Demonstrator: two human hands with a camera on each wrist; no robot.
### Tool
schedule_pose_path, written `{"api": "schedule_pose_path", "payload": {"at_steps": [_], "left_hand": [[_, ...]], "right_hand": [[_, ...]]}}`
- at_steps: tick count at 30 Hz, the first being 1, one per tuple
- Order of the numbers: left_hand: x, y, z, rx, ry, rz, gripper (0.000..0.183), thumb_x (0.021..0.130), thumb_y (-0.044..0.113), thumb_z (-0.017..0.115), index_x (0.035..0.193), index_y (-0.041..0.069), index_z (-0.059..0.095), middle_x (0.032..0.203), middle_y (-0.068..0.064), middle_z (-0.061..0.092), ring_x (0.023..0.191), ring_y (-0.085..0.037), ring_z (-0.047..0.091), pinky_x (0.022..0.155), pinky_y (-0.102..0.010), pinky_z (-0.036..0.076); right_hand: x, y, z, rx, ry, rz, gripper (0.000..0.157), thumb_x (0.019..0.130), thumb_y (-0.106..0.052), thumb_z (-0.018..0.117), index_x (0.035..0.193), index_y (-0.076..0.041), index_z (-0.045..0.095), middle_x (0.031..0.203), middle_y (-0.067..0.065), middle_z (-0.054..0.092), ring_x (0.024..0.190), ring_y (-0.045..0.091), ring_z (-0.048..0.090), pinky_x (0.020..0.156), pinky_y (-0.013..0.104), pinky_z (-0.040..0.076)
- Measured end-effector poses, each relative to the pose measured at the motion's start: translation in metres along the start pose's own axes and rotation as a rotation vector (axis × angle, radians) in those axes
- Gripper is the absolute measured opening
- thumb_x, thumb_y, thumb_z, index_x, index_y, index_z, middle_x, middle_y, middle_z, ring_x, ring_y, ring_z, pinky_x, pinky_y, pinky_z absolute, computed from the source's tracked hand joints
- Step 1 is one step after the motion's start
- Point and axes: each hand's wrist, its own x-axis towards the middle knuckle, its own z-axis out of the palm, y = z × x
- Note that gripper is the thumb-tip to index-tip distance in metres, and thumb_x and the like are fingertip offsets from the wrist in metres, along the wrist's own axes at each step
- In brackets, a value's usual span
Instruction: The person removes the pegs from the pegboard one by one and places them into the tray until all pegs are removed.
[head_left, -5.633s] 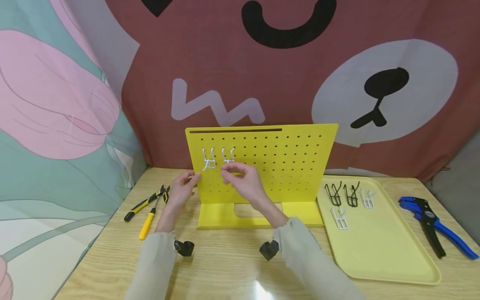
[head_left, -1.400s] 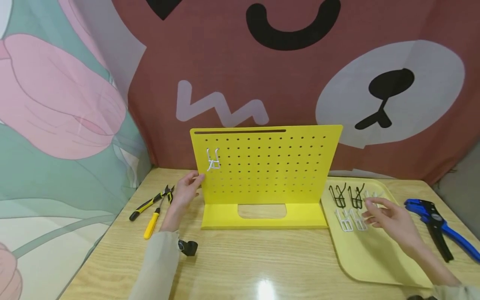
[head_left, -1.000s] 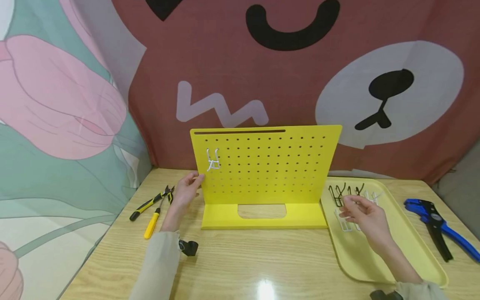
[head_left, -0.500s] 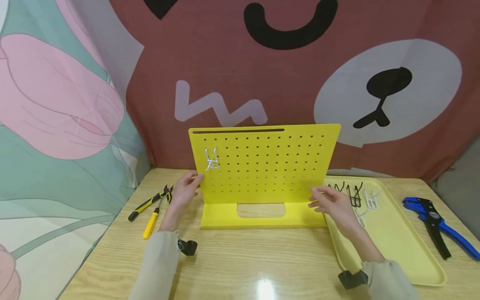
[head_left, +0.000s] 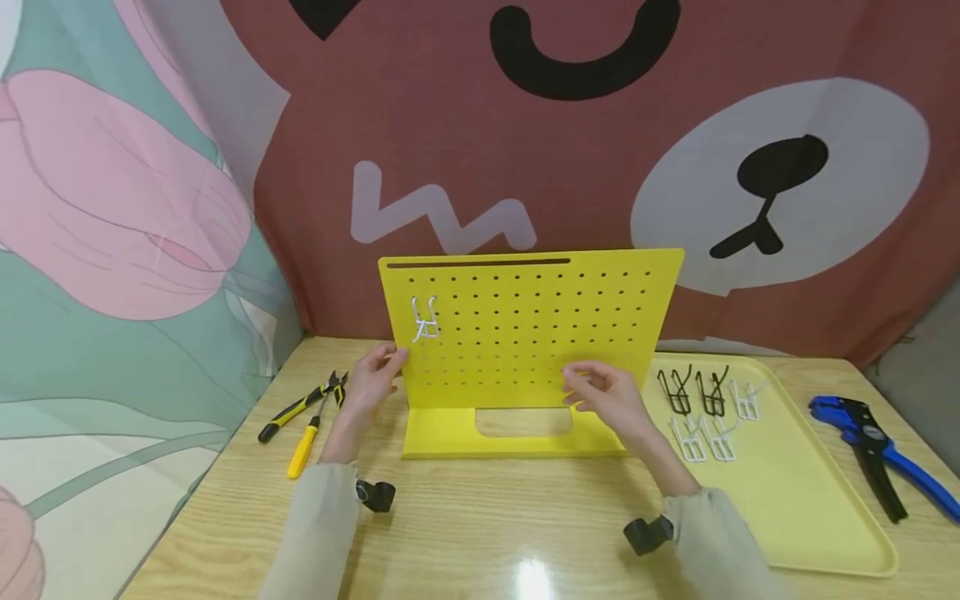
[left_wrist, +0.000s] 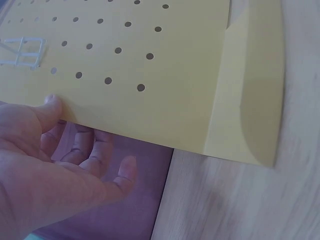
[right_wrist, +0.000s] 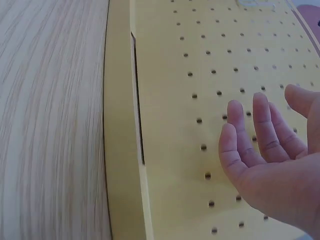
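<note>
A yellow pegboard (head_left: pixel 517 392) stands upright on its flat base. My left hand (head_left: pixel 367 385) grips its left edge, thumb (left_wrist: pixel 50 110) on the front face and the other fingers behind. One white wire hook (head_left: pixel 426 322) hangs at the board's upper left. My right hand (head_left: pixel 606 397) is in front of the board's lower right part, fingers loosely bent and nothing in them. In the right wrist view, the right hand's fingers (right_wrist: pixel 242 135) are spread over the rows of holes.
A yellow tray (head_left: pixel 795 508) to the right bears two black wire hooks (head_left: pixel 678 398) and three white ones (head_left: pixel 693 450). Beyond it lies a blue and black hand tool (head_left: pixel 862 437). Yellow-black pliers (head_left: pixel 296 412) and a yellow-handled screwdriver (head_left: pixel 303 450) lie at the left.
The second white hook is off the board, and the tray holds one more white hook. My right hand has since moved left from the tray to the board. The left hand keeps its grip.
</note>
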Motion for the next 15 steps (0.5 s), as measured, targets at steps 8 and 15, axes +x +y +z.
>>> {"api": "schedule_pose_path", "payload": {"at_steps": [8,15], "left_hand": [[0.000,0.000,0.001,-0.012,0.002,0.003,0.034,0.099,0.035,0.053,0.119,0.008,0.058,0.125,-0.013,0.058,0.113,-0.029,0.053,0.092,-0.051,0.039],[0.001,0.001,0.002,-0.014,0.022,-0.012,0.031,0.100,0.034,0.053,0.116,0.008,0.058,0.124,-0.013,0.058,0.111,-0.028,0.053,0.089,-0.048,0.040]], "right_hand": [[0.014,-0.016,0.031,-0.052,-0.048,-0.081,0.035,0.094,-0.023,0.063,0.119,0.002,0.061,0.102,0.023,0.067,0.089,0.036,0.066,0.072,0.034,0.053],[0.029,-0.039,0.063,-0.086,-0.119,-0.208,0.032,0.093,-0.023,0.065,0.117,-0.001,0.063,0.100,0.019,0.069,0.080,0.028,0.067,0.078,0.048,0.051]]}}
